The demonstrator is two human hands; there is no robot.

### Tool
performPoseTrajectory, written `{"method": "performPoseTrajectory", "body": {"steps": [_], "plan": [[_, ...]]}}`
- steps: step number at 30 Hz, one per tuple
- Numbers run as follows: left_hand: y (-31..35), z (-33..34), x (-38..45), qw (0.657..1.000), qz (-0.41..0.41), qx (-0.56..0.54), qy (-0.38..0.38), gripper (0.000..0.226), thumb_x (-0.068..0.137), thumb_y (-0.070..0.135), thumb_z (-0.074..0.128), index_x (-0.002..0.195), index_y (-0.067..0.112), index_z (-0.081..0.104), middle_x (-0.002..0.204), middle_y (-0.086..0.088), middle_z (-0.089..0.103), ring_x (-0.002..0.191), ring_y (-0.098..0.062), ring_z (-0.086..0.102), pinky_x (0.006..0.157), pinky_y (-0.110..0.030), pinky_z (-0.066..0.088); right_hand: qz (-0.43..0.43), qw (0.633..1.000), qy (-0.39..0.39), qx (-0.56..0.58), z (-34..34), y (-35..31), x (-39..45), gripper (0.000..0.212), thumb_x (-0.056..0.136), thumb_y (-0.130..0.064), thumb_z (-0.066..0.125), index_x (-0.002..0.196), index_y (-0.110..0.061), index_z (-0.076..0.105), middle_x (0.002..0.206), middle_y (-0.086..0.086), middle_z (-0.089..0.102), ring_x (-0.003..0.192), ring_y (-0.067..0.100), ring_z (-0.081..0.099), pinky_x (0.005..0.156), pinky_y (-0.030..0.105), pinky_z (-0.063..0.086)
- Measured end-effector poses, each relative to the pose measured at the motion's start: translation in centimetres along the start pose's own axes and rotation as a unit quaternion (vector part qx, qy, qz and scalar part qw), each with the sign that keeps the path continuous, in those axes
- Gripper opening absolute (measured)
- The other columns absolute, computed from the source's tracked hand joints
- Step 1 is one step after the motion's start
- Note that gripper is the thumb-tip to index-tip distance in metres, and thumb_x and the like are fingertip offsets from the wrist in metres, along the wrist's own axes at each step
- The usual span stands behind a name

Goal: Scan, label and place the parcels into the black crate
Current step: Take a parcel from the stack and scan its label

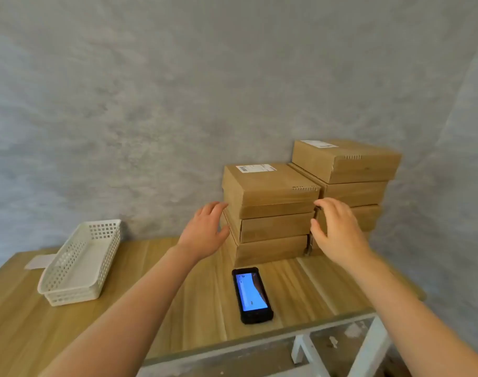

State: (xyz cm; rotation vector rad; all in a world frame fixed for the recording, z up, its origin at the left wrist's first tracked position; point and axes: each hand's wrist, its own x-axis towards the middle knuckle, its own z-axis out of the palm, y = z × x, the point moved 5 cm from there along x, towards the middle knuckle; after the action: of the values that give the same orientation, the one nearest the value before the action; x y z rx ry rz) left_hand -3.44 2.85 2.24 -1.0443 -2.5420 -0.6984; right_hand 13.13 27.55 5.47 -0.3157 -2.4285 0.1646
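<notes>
Now both hands, left hand (pixel 205 229) and right hand (pixel 335 229), spread wide, flank the nearer parcel stack (pixel 269 213); a handheld scanner (pixel 252 295) lies near the table's (pixel 178 308) front edge, a white basket (pixel 80 262) leftward.

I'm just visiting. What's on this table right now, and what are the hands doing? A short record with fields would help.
table: wooden top, white legs
parcels: two stacks of brown boxes, front stack, rear stack
scanner: black handheld, screen lit, lying flat
basket: white, perforated
left hand: open, at the front stack's left side
right hand: fingers curved, at its right side
black crate: not in view
</notes>
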Motion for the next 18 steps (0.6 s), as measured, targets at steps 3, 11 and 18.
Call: {"method": "performPoseTrajectory", "body": {"steps": [3,11,18], "plan": [[-0.4,1.6,2.6,0.998,-0.027,-0.058,0.001,0.062,0.099,0.037,0.049,0.155,0.023,0.024,0.158,-0.004,0.03,0.145,-0.026,0.03,0.114,-0.04,0.032,0.047,0.998,-0.018,0.034,2.0,2.1,1.7,0.045,0.097,-0.026,0.054,0.138,-0.012,0.047,0.142,0.008,0.05,0.135,0.025,0.04,0.112,0.041,0.035],[-0.9,5.4,8.9,0.968,-0.05,-0.244,0.024,0.065,0.099,0.046,0.05,0.155,0.032,0.019,0.164,0.0,0.014,0.149,-0.021,0.02,0.117,-0.035,0.024,0.231,0.952,-0.006,0.2,7.1,4.8,6.5,0.053,0.098,-0.031,0.054,0.147,-0.02,0.036,0.151,0.004,0.041,0.139,0.024,0.039,0.115,0.044,0.035],[-2.0,8.1,10.2,0.924,-0.031,-0.38,0.043,0.069,0.092,0.057,0.05,0.153,0.04,0.023,0.161,0.009,0.023,0.147,-0.003,0.02,0.122,-0.039,0.024,0.305,0.903,0.065,0.295,10.3,5.3,7.5,0.059,0.099,-0.032,0.055,0.151,-0.019,0.03,0.152,0.004,0.038,0.135,0.02,0.043,0.109,0.034,0.039]]}}
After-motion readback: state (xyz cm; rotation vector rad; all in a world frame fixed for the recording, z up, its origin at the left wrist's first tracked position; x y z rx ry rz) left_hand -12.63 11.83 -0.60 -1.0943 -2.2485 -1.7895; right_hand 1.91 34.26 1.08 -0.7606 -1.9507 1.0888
